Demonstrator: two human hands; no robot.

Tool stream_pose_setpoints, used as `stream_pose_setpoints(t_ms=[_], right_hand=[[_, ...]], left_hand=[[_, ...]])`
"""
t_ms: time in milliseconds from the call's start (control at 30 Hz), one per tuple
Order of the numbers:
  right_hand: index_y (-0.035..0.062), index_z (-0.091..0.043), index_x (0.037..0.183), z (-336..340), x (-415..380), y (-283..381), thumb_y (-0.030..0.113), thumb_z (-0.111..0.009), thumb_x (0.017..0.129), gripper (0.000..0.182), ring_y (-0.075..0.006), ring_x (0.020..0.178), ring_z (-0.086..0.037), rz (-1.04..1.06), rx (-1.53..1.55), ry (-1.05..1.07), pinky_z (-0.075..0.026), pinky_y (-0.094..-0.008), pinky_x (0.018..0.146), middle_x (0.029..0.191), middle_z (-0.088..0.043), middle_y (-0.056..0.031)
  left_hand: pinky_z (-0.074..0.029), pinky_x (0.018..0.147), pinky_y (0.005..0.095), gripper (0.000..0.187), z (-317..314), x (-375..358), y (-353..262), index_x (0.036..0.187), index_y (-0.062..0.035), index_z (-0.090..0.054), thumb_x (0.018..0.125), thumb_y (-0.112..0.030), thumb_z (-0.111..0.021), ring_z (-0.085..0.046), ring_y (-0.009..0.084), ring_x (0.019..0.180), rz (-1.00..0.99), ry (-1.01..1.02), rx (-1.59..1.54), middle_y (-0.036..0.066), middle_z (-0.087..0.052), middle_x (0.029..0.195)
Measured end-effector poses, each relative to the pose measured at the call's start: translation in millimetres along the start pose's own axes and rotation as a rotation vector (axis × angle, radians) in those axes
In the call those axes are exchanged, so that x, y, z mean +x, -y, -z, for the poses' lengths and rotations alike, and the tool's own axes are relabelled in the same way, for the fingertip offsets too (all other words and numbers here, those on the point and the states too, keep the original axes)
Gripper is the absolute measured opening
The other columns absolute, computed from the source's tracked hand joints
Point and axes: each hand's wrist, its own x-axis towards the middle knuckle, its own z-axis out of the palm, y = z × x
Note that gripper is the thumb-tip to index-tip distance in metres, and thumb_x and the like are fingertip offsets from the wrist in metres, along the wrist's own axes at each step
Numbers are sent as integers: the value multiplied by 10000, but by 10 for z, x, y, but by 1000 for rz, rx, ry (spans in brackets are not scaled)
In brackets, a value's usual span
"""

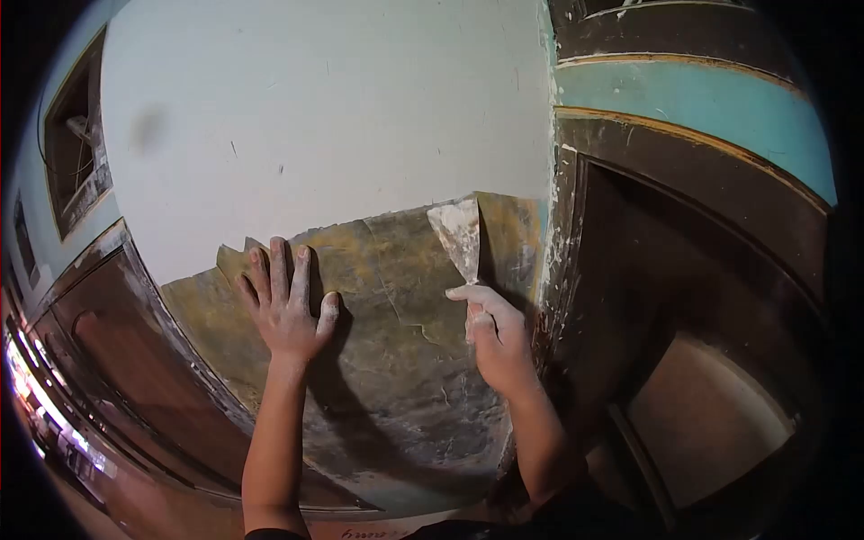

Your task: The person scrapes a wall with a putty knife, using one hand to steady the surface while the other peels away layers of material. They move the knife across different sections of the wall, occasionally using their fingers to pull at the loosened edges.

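Note:
My right hand (pixel 497 335) grips a putty knife (pixel 459 236) by its handle. Its wide, white-smeared blade points up, the broad end by the upper border of the bare brown-yellow wall patch (pixel 387 279). My left hand (pixel 290 310) lies with fingers spread against the same patch, fingertips close to the ragged edge where the pale wall coating (pixel 333 117) begins. White dust coats the fingers of both hands. Cracks run through the patch between the two hands. The handle is mostly hidden inside my right fist.
To the right stands a dark door frame (pixel 565 234) with chipped paint, beside a dark wooden panel (pixel 702 252) and a turquoise band (pixel 684 94). On the left are a brown door (pixel 126 333) and a recessed opening (pixel 76 135) in the wall.

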Motion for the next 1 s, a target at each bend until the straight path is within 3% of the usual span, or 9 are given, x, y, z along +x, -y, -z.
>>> stream_pose_setpoints(t_ms=[400,533,600,667,700,867,1000], right_hand=[[16,-638,1180,-13,-199,-258,16,-435,934,319,-114,670,-478,4,58,44,-443,-271,658,736,-501,-33],[-9,-629,1185,24,-370,-558,117,-462,1007,275,-130,713,-513,64,182,-22,-454,-272,689,818,-553,-49],[-3,-598,1249,104,-365,-540,153,-460,1024,307,-111,707,-497,96,91,16,-441,-261,667,877,-582,-47],[24,-497,1377,151,-392,-481,137,-452,1024,374,-82,691,-460,-45,375,-7,-414,-241,640,942,-598,-39],[41,-354,1476,155,-381,-471,166,-476,1020,489,-63,672,-429,-41,408,-14,-388,-228,622,952,-578,-32],[22,-295,1489,232,-410,-463,236,-565,988,608,-72,752,-462,-45,362,-171,-418,-240,681,921,-518,-31],[7,-343,1465,343,-403,-484,159,-572,971,565,-72,785,-469,-38,229,-205,-422,-235,699,984,-505,-30]], left_hand=[[-72,1186,630,695,-1,-20,-5,1480,-92,-470,909,-487,-511,-157,435,1515,2,18,0,189,-280,1620],[-66,1186,630,690,-6,-22,0,1482,-101,-469,916,-496,-487,-157,435,1515,-4,14,20,194,-295,1613],[-65,1186,631,686,-5,-19,-18,1477,-93,-472,923,-498,-477,-157,438,1514,0,26,27,196,-299,1611],[-41,1195,625,674,-24,-34,-8,1481,-158,-476,897,-490,-525,-121,378,1537,28,9,-13,146,-288,1627],[-43,1194,628,671,-23,-40,-5,1483,-155,-473,910,-501,-506,-122,380,1536,21,3,-16,149,-286,1627],[-46,1198,621,660,-67,-97,3,1482,-151,-476,939,-526,-461,-139,394,1529,14,-8,-4,153,-285,1626],[-53,1198,622,659,-39,-79,-17,1480,-139,-477,943,-522,-459,-146,411,1523,16,-3,-12,160,-288,1623]])
